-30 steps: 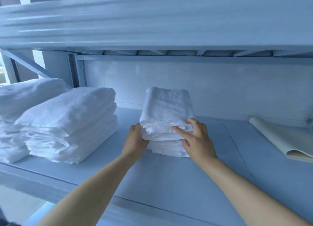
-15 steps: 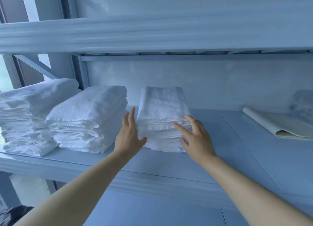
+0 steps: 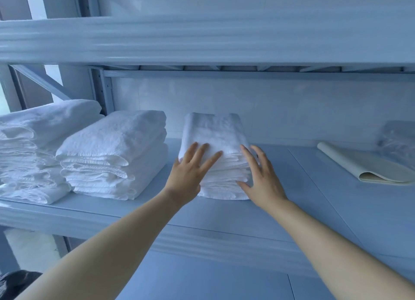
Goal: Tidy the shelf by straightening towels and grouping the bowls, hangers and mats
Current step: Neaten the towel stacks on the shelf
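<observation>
The left grip [image 3: 190,174] is wide, fingers straight and spread, lying over the top front edge of the small towel stack [image 3: 215,131]. The right grip [image 3: 261,180] is just as wide, its fingers up along the stack's right front corner and its thumb low at the front folds. Neither holds anything. Flat palms on two sides look meant to square the layers and pat them level, not to lift them.

The stack sits mid-shelf [image 3: 269,221], just beside a larger towel pile [image 3: 116,156], with a third pile [image 3: 33,147] further left, so the towels make one row. Well apart on the right lies a folded pale mat [image 3: 363,167], untouched. No bowls or hangers are in view.
</observation>
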A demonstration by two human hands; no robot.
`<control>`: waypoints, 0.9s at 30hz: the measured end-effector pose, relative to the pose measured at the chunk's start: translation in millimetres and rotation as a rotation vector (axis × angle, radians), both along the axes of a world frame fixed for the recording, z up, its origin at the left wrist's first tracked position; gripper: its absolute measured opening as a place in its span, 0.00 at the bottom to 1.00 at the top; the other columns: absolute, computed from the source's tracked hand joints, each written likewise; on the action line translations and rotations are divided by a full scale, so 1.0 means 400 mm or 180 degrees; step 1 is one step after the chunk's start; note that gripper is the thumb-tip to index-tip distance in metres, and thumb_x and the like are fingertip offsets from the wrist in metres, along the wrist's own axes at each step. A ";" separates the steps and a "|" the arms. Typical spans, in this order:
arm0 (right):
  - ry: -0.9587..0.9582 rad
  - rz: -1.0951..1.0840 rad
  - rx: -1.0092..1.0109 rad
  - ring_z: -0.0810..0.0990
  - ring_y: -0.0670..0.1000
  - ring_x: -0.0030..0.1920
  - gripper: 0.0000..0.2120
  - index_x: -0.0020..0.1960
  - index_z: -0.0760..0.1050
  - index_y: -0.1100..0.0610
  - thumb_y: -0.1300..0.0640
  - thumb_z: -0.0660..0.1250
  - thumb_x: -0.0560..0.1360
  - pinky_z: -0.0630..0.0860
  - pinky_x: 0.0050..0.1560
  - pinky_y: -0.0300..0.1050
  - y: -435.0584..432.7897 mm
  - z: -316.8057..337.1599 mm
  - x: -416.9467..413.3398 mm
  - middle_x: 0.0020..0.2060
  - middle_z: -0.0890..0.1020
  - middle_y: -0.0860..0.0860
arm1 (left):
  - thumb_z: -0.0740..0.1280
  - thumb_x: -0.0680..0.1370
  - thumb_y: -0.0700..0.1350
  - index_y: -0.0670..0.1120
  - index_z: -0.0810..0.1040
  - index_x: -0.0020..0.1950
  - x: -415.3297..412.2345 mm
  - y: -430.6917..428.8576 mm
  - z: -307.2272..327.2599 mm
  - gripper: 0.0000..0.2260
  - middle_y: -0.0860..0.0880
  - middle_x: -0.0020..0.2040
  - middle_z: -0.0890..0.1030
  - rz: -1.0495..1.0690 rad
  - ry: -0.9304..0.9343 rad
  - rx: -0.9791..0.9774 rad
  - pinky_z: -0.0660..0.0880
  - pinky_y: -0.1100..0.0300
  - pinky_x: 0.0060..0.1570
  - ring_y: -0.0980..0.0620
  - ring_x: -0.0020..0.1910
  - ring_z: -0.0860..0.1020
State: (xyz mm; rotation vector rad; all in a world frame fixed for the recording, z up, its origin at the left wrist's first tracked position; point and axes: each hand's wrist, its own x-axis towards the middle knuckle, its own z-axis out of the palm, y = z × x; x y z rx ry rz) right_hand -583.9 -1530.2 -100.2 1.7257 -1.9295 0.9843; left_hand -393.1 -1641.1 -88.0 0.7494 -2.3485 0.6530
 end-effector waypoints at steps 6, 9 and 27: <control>-0.0217 0.0264 0.0422 0.69 0.52 0.65 0.48 0.71 0.41 0.34 0.54 0.73 0.69 0.72 0.54 0.43 -0.018 -0.007 -0.022 0.74 0.48 0.48 | 0.75 0.56 0.34 0.55 0.53 0.75 -0.022 -0.025 -0.023 0.53 0.45 0.70 0.61 -0.0028 0.0132 0.0209 0.75 0.60 0.23 0.40 0.66 0.63; -0.0307 0.0308 0.0434 0.74 0.51 0.58 0.48 0.72 0.42 0.34 0.55 0.73 0.68 0.74 0.51 0.43 -0.031 -0.013 -0.027 0.73 0.48 0.47 | 0.76 0.55 0.33 0.55 0.51 0.75 -0.032 -0.033 -0.024 0.55 0.44 0.69 0.62 0.0003 0.0177 0.0221 0.73 0.62 0.20 0.39 0.65 0.63; -0.0536 0.0347 0.0688 0.77 0.54 0.43 0.51 0.73 0.41 0.36 0.62 0.72 0.67 0.77 0.44 0.45 -0.048 -0.033 -0.022 0.71 0.41 0.43 | 0.78 0.54 0.32 0.53 0.56 0.74 -0.032 -0.051 -0.027 0.54 0.44 0.67 0.63 -0.0049 0.0026 0.0211 0.72 0.62 0.18 0.38 0.62 0.67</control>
